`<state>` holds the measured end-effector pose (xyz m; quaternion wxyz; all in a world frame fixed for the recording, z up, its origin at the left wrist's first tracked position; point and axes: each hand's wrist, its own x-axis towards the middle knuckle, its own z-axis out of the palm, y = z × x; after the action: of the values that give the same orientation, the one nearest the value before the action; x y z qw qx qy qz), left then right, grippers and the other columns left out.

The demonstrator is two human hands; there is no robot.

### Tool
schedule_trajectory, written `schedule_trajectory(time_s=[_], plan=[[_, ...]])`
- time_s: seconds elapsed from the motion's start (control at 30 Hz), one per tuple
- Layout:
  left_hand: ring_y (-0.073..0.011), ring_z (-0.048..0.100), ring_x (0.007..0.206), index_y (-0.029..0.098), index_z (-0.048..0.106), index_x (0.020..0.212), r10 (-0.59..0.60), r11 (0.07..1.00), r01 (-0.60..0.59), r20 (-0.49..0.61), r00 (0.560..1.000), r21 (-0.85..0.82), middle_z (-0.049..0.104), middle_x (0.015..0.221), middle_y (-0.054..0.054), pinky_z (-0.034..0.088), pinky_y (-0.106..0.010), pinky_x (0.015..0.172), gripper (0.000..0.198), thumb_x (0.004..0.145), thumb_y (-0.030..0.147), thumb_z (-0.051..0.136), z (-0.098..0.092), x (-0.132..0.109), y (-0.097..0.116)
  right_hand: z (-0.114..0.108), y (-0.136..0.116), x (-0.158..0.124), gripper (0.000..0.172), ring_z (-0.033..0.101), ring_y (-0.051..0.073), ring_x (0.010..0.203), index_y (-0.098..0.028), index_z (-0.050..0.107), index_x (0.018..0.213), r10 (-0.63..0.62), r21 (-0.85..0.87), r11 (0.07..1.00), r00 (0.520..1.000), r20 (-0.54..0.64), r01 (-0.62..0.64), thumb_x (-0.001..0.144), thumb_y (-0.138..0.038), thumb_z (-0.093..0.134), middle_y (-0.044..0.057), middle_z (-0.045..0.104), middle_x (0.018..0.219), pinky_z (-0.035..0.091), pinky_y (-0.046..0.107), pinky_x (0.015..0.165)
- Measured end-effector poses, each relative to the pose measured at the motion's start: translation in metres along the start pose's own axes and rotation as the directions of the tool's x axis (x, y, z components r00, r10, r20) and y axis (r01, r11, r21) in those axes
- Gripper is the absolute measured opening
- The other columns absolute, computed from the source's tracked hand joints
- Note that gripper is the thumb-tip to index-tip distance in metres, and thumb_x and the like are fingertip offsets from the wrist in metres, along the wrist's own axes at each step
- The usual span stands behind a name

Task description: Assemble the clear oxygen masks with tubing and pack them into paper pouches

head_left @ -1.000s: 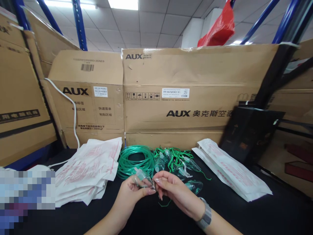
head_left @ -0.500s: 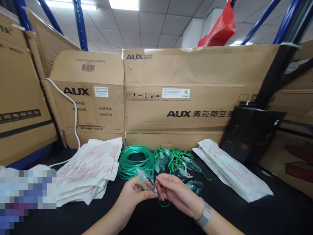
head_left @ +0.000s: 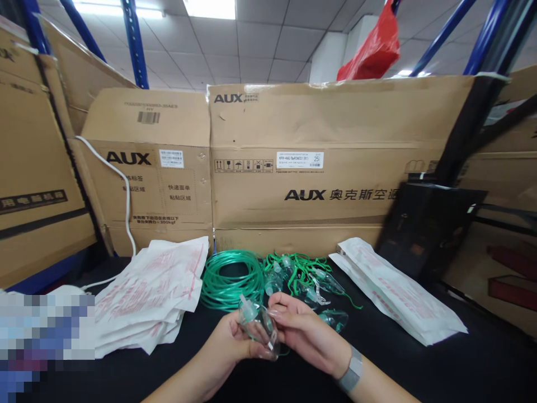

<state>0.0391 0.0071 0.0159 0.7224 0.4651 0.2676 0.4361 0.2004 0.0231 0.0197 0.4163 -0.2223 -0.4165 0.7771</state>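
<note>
A clear green-tinted oxygen mask [head_left: 257, 323] is held up over the black table, its tube connector pointing up and left. My left hand [head_left: 229, 342] grips it from the left, thumb across its lower part. On the other side, my right hand [head_left: 309, 331] has its fingers closed at the mask's right edge. A small metal nose strip shows on the mask's lower right. A bit of green strap hangs below my right fingers. Right behind the hands lie a coil of green tubing [head_left: 231, 278] and a pile of masks with green straps [head_left: 302, 272]. Another mask [head_left: 335, 320] rests beside my right hand.
Stacked white printed packages [head_left: 146, 296] lie at left, and more white packages [head_left: 398, 294] at right. Cardboard boxes [head_left: 335, 123] wall off the back. A black box [head_left: 428, 229] stands at the right rear. A white cable [head_left: 128, 196] runs down at left.
The mask has been turned so more of its body faces me, and it sits slightly lower and to the right. My right fingers have shifted up along its edge.
</note>
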Motion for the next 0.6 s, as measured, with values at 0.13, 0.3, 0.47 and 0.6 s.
schedule_trajectory(time_s=[0.13,0.3,0.47,0.6], plan=[[-0.0126,0.057,0.059,0.012,0.063,0.066,0.012,1.0,-0.013,-0.01,1.0,-0.027,0.065,0.062,-0.002,0.044,-0.025,0.06,0.019,0.052,0.016,0.076,-0.0009,-0.0001,0.0034,0.006,-0.0009,-0.0028,0.024,0.048,0.006,0.053,-0.016,0.051,0.073,-0.008,-0.022,1.0,1.0,0.017,0.009,0.064,-0.021,0.072,-0.004,0.053,0.061,0.035,0.02,0.055],[-0.0115,0.053,0.056,0.012,0.062,0.065,0.021,1.0,-0.021,-0.011,1.0,0.0,0.064,0.063,-0.003,0.043,-0.025,0.058,0.02,0.054,0.02,0.076,-0.0053,0.0014,0.0004,0.0085,-0.0006,-0.0028,0.02,0.046,0.006,0.049,-0.016,0.051,0.073,-0.069,-0.052,0.996,0.998,0.014,0.07,0.067,-0.02,0.07,-0.004,0.054,0.06,0.033,0.019,0.052],[-0.0119,0.052,0.057,0.012,0.064,0.061,0.048,0.998,-0.047,-0.024,0.999,0.049,0.062,0.059,-0.002,0.04,-0.023,0.056,0.019,0.051,0.022,0.077,-0.0032,0.0013,0.0027,0.0073,0.0011,-0.0013,0.023,0.05,0.008,0.054,-0.018,0.056,0.088,-0.102,-0.027,0.995,0.994,-0.044,0.101,0.07,-0.026,0.067,-0.002,0.057,0.064,0.036,0.021,0.055],[-0.0138,0.056,0.063,0.013,0.066,0.063,0.006,0.996,-0.008,0.018,1.0,0.088,0.066,0.063,-0.002,0.041,-0.024,0.063,0.022,0.046,0.018,0.078,0.0004,-0.0007,0.0038,0.0052,0.0029,-0.0016,0.027,0.055,0.011,0.061,-0.013,0.061,0.091,-0.042,-0.044,0.998,0.998,-0.05,0.04,0.072,-0.031,0.064,0.003,0.061,0.072,0.04,0.025,0.061]])
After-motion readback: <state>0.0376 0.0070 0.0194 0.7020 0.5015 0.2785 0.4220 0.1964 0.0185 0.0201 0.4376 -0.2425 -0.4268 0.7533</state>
